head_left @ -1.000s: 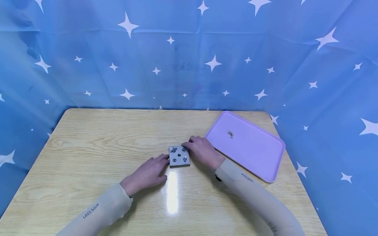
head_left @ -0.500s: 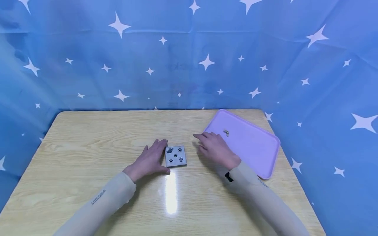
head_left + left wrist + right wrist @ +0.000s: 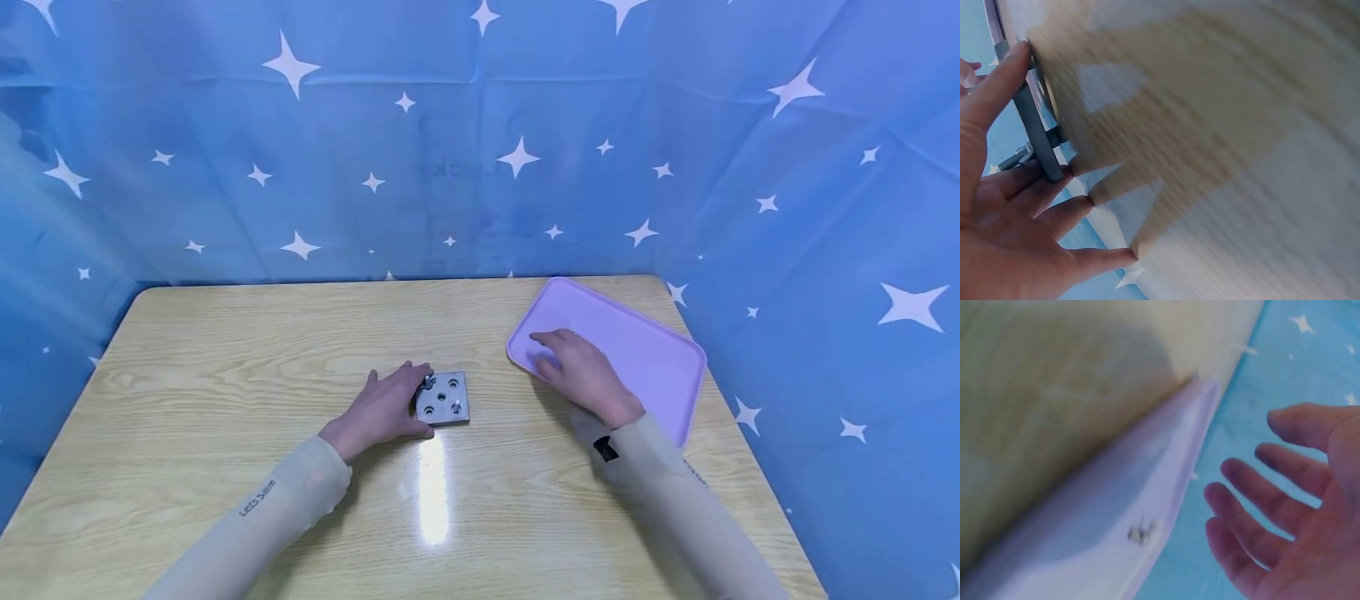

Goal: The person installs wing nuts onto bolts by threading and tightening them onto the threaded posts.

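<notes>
Head: plate [image 3: 442, 404] on bench [image 3: 285, 350], left of tray [image 3: 637, 350]. Left grip [image 3: 382, 408] holds plate at its left side, thumb by near edge, fingers by far edge. Right grip [image 3: 585, 375] over tray, starry curtain [image 3: 480, 125] behind. Left wrist: plate edge-on, pinched between thumb and fingers; screw [image 3: 1016, 159] sticks out of its face. Right wrist: right grip loose, fingers apart, nothing held; small part [image 3: 1141, 534] in tray, blurred.

Head: high, forward-down; wrist views: close; table [image 3: 262, 350] shared.
</notes>
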Demonstrator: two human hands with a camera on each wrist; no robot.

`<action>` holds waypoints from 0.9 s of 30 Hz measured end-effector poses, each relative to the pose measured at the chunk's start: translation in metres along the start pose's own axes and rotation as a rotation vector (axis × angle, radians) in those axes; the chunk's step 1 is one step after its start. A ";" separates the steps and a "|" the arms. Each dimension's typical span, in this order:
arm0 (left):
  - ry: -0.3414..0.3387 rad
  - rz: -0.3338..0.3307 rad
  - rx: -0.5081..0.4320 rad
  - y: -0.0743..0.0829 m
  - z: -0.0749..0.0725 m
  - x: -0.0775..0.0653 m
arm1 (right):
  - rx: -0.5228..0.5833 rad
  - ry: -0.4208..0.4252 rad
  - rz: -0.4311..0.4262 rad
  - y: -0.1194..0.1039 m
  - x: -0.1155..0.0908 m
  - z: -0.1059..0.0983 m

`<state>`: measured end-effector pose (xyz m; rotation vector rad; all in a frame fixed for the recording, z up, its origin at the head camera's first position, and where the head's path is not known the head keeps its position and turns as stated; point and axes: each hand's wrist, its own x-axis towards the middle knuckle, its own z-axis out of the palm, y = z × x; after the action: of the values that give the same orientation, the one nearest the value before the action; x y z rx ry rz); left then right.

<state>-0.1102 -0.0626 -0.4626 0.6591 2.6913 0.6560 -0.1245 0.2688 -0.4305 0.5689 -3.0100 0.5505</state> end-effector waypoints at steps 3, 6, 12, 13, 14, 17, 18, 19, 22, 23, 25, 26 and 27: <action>0.004 -0.003 -0.003 0.000 0.000 -0.001 | 0.012 0.005 0.074 0.012 0.003 -0.012; 0.005 -0.005 -0.007 0.001 0.000 -0.001 | -0.010 -0.001 0.142 0.023 0.009 -0.024; -0.001 -0.013 -0.019 0.002 0.000 -0.001 | -0.080 -0.072 0.226 0.042 0.025 -0.029; -0.001 -0.011 -0.019 0.001 0.000 -0.001 | -0.090 -0.088 0.235 0.044 0.028 -0.028; 0.000 -0.008 -0.018 0.001 0.000 -0.001 | -0.099 -0.103 0.240 0.046 0.030 -0.027; 0.001 -0.005 -0.012 0.001 0.000 0.000 | -0.123 -0.134 0.243 0.050 0.036 -0.022; 0.000 -0.006 -0.011 0.001 0.000 0.000 | -0.128 -0.143 0.241 0.051 0.038 -0.021; -0.001 -0.007 -0.010 0.001 0.000 0.000 | -0.129 -0.155 0.245 0.052 0.040 -0.020; -0.004 -0.017 -0.012 0.002 -0.001 0.001 | -0.110 -0.193 0.273 0.055 0.044 -0.017; -0.005 -0.020 -0.014 0.002 -0.001 0.001 | -0.101 -0.206 0.286 0.056 0.046 -0.017; -0.007 -0.021 -0.015 0.002 -0.001 0.002 | -0.080 -0.232 0.308 0.058 0.048 -0.016; -0.007 -0.021 -0.015 0.002 -0.001 0.002 | -0.072 -0.239 0.314 0.059 0.049 -0.016; -0.008 -0.021 -0.015 0.002 -0.002 0.002 | -0.067 -0.243 0.317 0.060 0.050 -0.016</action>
<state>-0.1114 -0.0608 -0.4606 0.6277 2.6802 0.6658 -0.1932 0.3089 -0.4314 0.1632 -3.3610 0.4137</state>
